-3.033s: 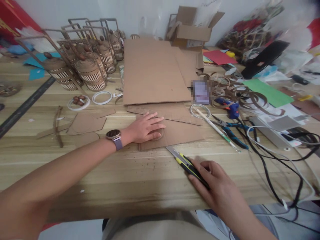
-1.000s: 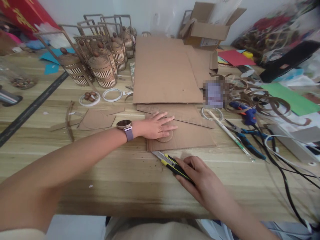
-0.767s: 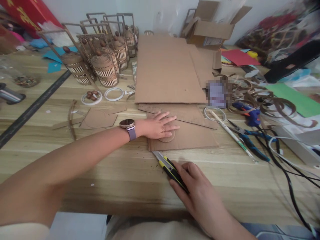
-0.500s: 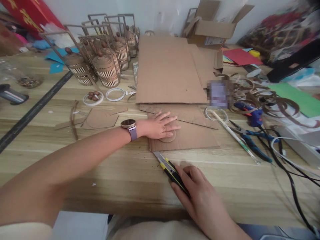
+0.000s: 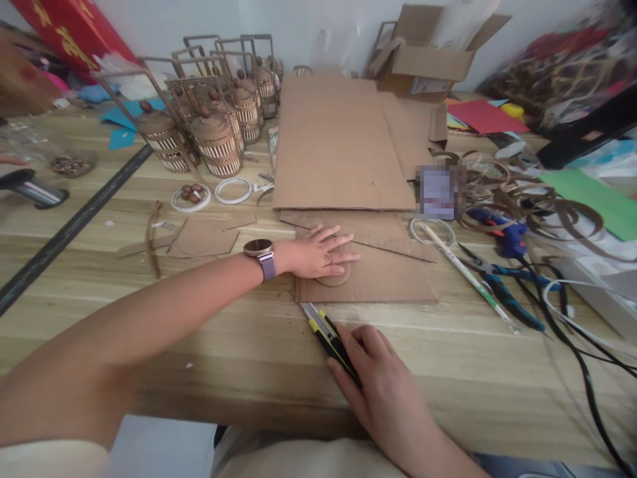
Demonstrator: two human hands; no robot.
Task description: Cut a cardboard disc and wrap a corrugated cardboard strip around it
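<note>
My left hand (image 5: 321, 253) lies flat with its fingers spread, pressing on a piece of cardboard (image 5: 393, 279). Under its thumb side a round cardboard disc (image 5: 334, 277) shows in part; the palm covers the rest. My right hand (image 5: 375, 372) is wrapped round a black and yellow utility knife (image 5: 331, 338). The knife's blade is out, and its tip is at the near left corner of the cardboard; whether it touches the edge I cannot tell. A long torn-edged cardboard strip (image 5: 398, 244) lies across the back of the piece, partly beneath my fingers.
Large cardboard sheets (image 5: 333, 143) lie behind. Lidded bamboo baskets (image 5: 216, 143) with tall handles stand at the back left. To the right are pliers (image 5: 507, 292), a blue glue gun (image 5: 505, 232), a white stick (image 5: 468, 279) and black cables (image 5: 577, 365). A marked cardboard scrap (image 5: 204, 236) lies left.
My right hand and the utility knife have moved slightly left, with the blade tip nearer the cardboard's left corner. My left hand stays on the cardboard. The view has shifted a little.
</note>
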